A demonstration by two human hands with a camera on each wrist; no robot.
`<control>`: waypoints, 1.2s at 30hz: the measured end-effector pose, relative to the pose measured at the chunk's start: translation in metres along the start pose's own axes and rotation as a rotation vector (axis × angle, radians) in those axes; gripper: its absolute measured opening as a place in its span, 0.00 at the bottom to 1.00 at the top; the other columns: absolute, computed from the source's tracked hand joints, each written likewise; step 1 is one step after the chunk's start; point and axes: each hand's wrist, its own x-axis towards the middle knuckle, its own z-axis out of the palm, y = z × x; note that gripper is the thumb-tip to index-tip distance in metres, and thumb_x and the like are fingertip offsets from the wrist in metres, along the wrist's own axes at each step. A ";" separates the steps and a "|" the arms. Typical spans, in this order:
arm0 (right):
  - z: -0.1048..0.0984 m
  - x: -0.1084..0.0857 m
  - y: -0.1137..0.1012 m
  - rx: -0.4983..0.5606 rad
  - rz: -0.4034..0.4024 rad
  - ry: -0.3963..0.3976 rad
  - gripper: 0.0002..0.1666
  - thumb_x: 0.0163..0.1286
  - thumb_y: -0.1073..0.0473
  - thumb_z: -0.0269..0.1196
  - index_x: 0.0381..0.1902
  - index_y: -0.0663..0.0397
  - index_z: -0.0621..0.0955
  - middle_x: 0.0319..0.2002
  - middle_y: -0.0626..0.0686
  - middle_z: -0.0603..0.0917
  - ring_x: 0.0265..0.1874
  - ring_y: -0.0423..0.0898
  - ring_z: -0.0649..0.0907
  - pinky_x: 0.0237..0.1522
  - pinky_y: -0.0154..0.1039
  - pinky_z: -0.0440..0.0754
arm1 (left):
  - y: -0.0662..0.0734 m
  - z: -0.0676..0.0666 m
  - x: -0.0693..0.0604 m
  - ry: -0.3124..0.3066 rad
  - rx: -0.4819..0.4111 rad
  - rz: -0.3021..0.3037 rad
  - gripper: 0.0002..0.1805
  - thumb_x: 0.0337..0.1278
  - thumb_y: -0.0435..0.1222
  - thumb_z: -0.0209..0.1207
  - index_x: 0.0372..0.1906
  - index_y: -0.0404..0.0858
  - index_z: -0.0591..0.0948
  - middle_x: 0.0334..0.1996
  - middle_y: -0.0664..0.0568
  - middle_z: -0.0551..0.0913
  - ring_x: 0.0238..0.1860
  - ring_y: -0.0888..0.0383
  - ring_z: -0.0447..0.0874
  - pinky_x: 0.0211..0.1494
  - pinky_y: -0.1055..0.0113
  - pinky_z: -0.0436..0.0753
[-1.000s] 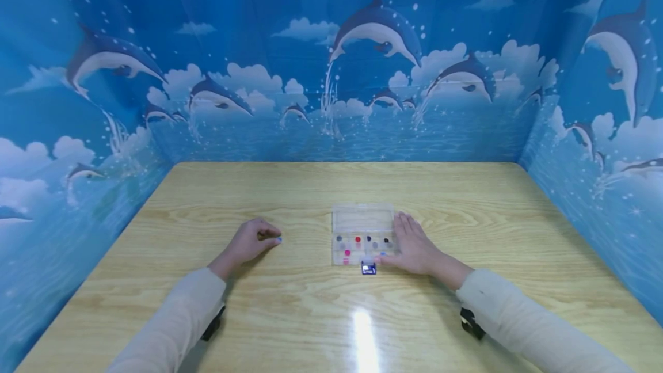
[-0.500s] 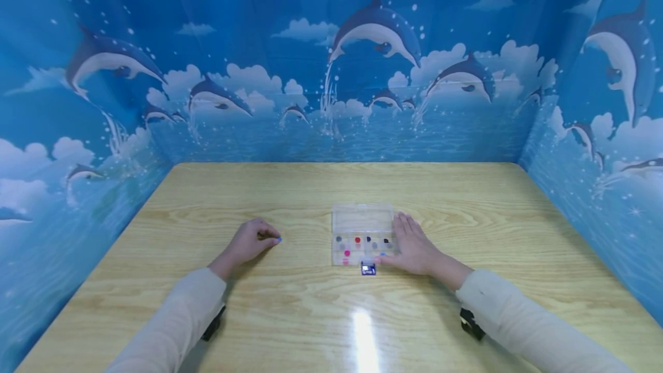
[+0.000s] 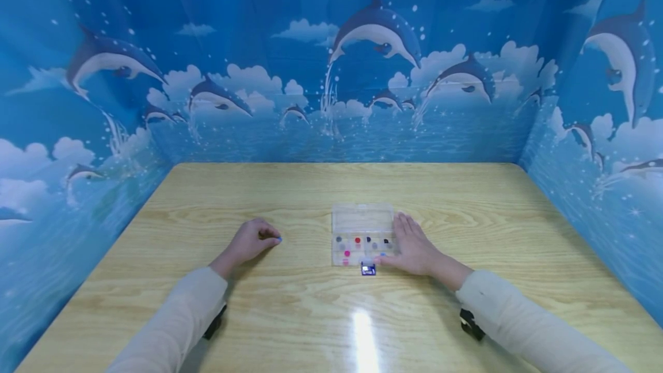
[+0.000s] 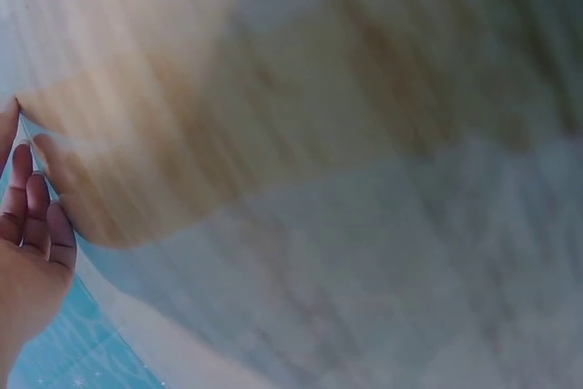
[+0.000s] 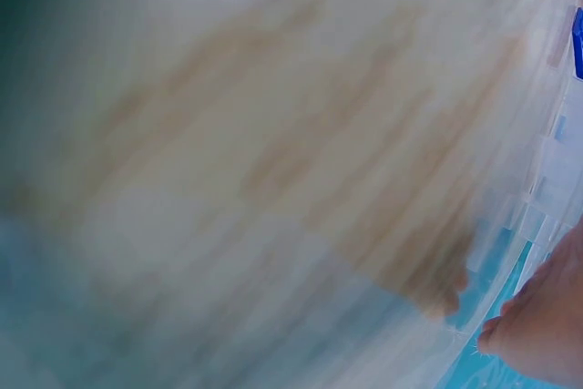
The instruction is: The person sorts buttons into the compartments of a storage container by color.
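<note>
My left hand (image 3: 252, 240) pinches a small blue piece (image 3: 280, 239) between thumb and fingertips, low over the table left of centre. What kind of piece it is, I cannot tell. To its right lies a clear plastic compartment box (image 3: 362, 220) with its lid laid back. Several small round pieces sit in its compartments, among them a red piece (image 3: 358, 240), a pink piece (image 3: 347, 253) and dark ones. Straight fingers of my right hand (image 3: 414, 249) rest along the box's right side. Only part of the hand (image 4: 36, 261) shows in the left wrist view, its held piece not discernible.
A blue label or tab (image 3: 368, 269) sticks out at the box's front edge. The wood-grain table (image 3: 290, 315) carries a bright light reflection near its front. Dolphin-printed blue curtains (image 3: 290, 73) stand along the back and both sides.
</note>
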 end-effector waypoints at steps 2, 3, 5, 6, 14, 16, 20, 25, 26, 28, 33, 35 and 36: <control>0.000 0.000 0.000 0.001 0.002 -0.003 0.65 0.58 0.30 0.57 0.69 0.76 0.45 0.70 0.73 0.44 0.70 0.67 0.46 0.71 0.58 0.44 | 0.001 0.000 0.000 -0.004 -0.003 -0.014 0.03 0.49 0.31 0.64 0.30 0.34 0.84 0.30 0.47 0.81 0.34 0.55 0.78 0.40 0.66 0.78; 0.000 0.000 0.000 0.001 0.002 -0.005 0.65 0.58 0.30 0.57 0.69 0.76 0.45 0.70 0.73 0.44 0.70 0.67 0.46 0.71 0.58 0.44 | 0.001 0.000 0.000 -0.007 -0.004 -0.022 0.03 0.49 0.31 0.64 0.30 0.34 0.84 0.30 0.47 0.81 0.34 0.56 0.77 0.40 0.66 0.77; -0.001 0.000 0.000 0.002 0.002 -0.008 0.65 0.58 0.30 0.57 0.69 0.76 0.45 0.70 0.73 0.44 0.70 0.67 0.46 0.71 0.58 0.44 | 0.001 0.000 0.000 -0.009 -0.005 -0.030 0.03 0.49 0.31 0.64 0.30 0.34 0.84 0.30 0.47 0.81 0.34 0.56 0.77 0.39 0.67 0.77; -0.001 0.000 0.000 0.002 0.002 -0.009 0.65 0.58 0.30 0.56 0.69 0.76 0.45 0.70 0.73 0.43 0.70 0.67 0.46 0.71 0.58 0.44 | 0.001 0.000 0.001 -0.010 -0.005 -0.033 0.03 0.49 0.31 0.64 0.30 0.34 0.84 0.30 0.47 0.81 0.34 0.56 0.77 0.39 0.68 0.77; 0.000 0.000 0.001 0.000 0.002 -0.015 0.65 0.58 0.29 0.56 0.69 0.76 0.45 0.70 0.73 0.43 0.71 0.67 0.45 0.71 0.58 0.44 | 0.001 0.000 0.000 -0.008 0.004 -0.049 0.04 0.49 0.32 0.65 0.26 0.35 0.83 0.29 0.48 0.80 0.33 0.58 0.75 0.37 0.70 0.74; 0.000 0.000 0.001 0.004 0.004 -0.016 0.65 0.58 0.29 0.56 0.69 0.76 0.45 0.70 0.73 0.43 0.71 0.67 0.45 0.71 0.58 0.44 | 0.001 0.000 0.000 -0.008 0.004 -0.049 0.04 0.49 0.32 0.65 0.25 0.35 0.83 0.29 0.48 0.81 0.32 0.58 0.75 0.37 0.70 0.74; 0.000 0.000 0.001 0.005 0.004 -0.017 0.65 0.58 0.29 0.56 0.69 0.75 0.45 0.70 0.73 0.43 0.70 0.67 0.45 0.71 0.58 0.43 | 0.001 -0.001 -0.001 -0.003 0.012 -0.033 0.04 0.50 0.32 0.64 0.25 0.35 0.83 0.28 0.48 0.81 0.32 0.59 0.74 0.36 0.71 0.72; 0.000 0.000 0.001 0.005 0.004 -0.017 0.65 0.58 0.30 0.56 0.69 0.75 0.45 0.70 0.73 0.43 0.70 0.67 0.45 0.71 0.58 0.44 | 0.000 0.000 -0.001 0.016 0.017 -0.004 0.04 0.50 0.31 0.63 0.24 0.34 0.83 0.26 0.49 0.80 0.30 0.61 0.71 0.33 0.73 0.70; 0.000 0.000 0.001 0.005 0.004 -0.017 0.65 0.58 0.30 0.56 0.69 0.75 0.45 0.70 0.73 0.43 0.70 0.67 0.45 0.71 0.58 0.44 | 0.000 0.000 -0.001 0.021 0.017 0.001 0.04 0.50 0.30 0.63 0.24 0.34 0.82 0.26 0.48 0.80 0.29 0.61 0.71 0.33 0.73 0.70; 0.000 0.000 0.001 0.005 0.004 -0.016 0.65 0.58 0.30 0.56 0.69 0.76 0.45 0.70 0.73 0.43 0.70 0.67 0.45 0.71 0.58 0.44 | 0.001 0.000 0.000 0.028 0.012 -0.001 0.04 0.49 0.30 0.63 0.24 0.34 0.82 0.25 0.49 0.80 0.29 0.62 0.71 0.33 0.74 0.70; 0.000 0.000 0.001 0.002 0.005 -0.012 0.65 0.58 0.29 0.56 0.69 0.76 0.45 0.70 0.73 0.43 0.70 0.67 0.45 0.71 0.58 0.44 | 0.002 0.001 0.000 0.026 -0.002 0.007 0.04 0.50 0.29 0.63 0.24 0.33 0.82 0.26 0.48 0.81 0.29 0.62 0.72 0.34 0.73 0.71; 0.000 -0.001 0.001 0.002 0.001 -0.009 0.65 0.58 0.30 0.56 0.69 0.76 0.45 0.70 0.73 0.43 0.70 0.67 0.45 0.71 0.59 0.44 | 0.003 0.002 0.001 0.020 -0.007 0.014 0.04 0.50 0.29 0.63 0.24 0.33 0.83 0.26 0.47 0.81 0.30 0.61 0.72 0.35 0.72 0.72; 0.000 -0.001 0.001 0.002 -0.003 -0.006 0.65 0.58 0.30 0.56 0.68 0.76 0.45 0.70 0.73 0.44 0.70 0.68 0.46 0.70 0.59 0.45 | 0.003 0.002 0.001 0.016 -0.010 0.009 0.04 0.50 0.29 0.63 0.24 0.33 0.83 0.26 0.47 0.81 0.30 0.61 0.73 0.36 0.72 0.72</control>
